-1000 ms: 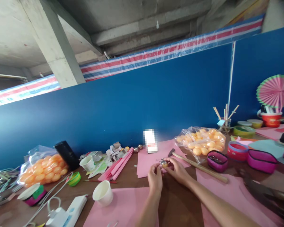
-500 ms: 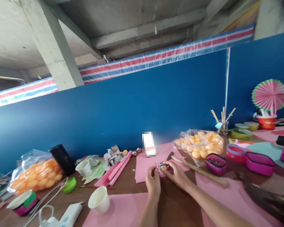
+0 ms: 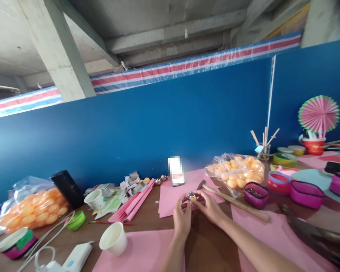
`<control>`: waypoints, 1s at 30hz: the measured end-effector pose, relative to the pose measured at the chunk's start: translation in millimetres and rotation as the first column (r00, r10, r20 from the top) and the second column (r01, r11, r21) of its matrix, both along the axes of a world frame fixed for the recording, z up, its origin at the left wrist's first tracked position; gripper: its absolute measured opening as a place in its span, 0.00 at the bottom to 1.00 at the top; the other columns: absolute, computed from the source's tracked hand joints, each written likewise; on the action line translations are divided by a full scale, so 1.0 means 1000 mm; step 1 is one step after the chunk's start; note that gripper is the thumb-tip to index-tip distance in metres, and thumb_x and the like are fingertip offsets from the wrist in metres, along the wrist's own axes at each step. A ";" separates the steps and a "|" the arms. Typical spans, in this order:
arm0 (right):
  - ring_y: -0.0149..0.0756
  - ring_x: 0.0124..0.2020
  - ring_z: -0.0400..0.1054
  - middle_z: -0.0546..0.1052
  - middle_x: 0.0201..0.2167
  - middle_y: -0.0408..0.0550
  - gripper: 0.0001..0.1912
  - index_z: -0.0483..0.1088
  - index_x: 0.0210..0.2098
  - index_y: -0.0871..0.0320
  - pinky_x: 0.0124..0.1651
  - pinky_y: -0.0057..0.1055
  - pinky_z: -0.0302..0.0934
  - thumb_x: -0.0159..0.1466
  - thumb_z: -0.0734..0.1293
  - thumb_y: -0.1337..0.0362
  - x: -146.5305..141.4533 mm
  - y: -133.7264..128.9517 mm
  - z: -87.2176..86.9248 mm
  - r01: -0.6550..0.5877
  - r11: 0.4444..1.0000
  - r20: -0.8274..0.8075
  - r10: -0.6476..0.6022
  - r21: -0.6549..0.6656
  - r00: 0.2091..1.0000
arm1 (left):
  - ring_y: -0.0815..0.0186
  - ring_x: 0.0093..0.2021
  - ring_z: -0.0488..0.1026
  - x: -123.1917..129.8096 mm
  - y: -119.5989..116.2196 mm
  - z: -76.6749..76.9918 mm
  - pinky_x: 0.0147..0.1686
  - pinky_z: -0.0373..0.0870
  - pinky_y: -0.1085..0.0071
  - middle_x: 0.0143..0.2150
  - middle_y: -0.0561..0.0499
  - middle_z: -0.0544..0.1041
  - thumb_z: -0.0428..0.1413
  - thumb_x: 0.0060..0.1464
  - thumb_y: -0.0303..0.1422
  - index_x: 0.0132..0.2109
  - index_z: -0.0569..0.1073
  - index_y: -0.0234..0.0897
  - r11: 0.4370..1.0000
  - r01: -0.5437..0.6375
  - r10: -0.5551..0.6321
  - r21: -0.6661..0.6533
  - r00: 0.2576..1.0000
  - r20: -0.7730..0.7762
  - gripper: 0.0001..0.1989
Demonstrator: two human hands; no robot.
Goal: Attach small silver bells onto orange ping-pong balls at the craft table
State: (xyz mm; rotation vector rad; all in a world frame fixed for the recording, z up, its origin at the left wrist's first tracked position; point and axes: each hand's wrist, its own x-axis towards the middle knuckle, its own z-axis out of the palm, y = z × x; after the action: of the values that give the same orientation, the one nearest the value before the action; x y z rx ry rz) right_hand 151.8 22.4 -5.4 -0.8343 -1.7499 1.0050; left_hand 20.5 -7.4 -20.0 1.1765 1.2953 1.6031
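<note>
Ball (image 3: 193,198), studded silver over yellowish orange, is pinched between the right hand's (image 3: 211,210) thumb and fingers above the table (image 3: 205,247). Half a second ago the left hand's (image 3: 182,219) curled fingertips stood just beside it; now they meet its studded side, though whether they grip anything I cannot tell. Beyond the right hand lies the hammer (image 3: 234,203), near the purple box (image 3: 256,199) and bagged balls (image 3: 240,173); a white cup (image 3: 113,240) stands left.
</note>
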 end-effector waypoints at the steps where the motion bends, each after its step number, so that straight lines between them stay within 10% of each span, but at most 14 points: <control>1: 0.38 0.38 0.68 0.71 0.41 0.52 0.19 0.63 0.44 0.57 0.38 0.33 0.66 0.57 0.60 0.54 0.000 0.000 0.000 -0.010 1.000 -0.012 0.010 -0.011 1.000 | 0.59 0.43 0.70 0.000 0.000 0.000 0.41 0.68 0.65 0.47 0.40 0.71 0.56 0.44 0.38 0.48 0.68 0.34 1.000 0.002 -0.002 0.003 1.000 -0.003 0.22; 25: 0.38 0.52 0.59 0.66 0.51 0.50 0.19 0.61 0.51 0.55 0.54 0.37 0.54 0.62 0.55 0.58 0.002 0.001 0.000 -0.052 0.996 0.079 0.047 0.066 0.996 | 0.62 0.41 0.70 0.002 -0.004 0.009 0.42 0.65 0.66 0.43 0.43 0.73 0.54 0.46 0.37 0.46 0.68 0.35 1.000 0.022 -0.021 0.006 0.992 -0.128 0.19; 30: 0.36 0.44 0.65 0.70 0.46 0.50 0.17 0.62 0.49 0.56 0.48 0.34 0.60 0.63 0.52 0.61 0.001 0.005 -0.002 0.149 0.980 0.057 -0.158 0.133 0.986 | 0.62 0.38 0.71 0.000 -0.002 0.008 0.41 0.66 0.63 0.41 0.43 0.73 0.51 0.48 0.42 0.45 0.67 0.35 0.996 -0.082 0.082 -0.044 0.997 -0.005 0.20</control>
State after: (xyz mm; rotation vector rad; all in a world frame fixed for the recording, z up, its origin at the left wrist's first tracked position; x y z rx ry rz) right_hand 153.2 27.5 -6.9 -0.9146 -1.7571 0.7625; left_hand 20.2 -9.5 -12.1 1.1124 1.3906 1.6229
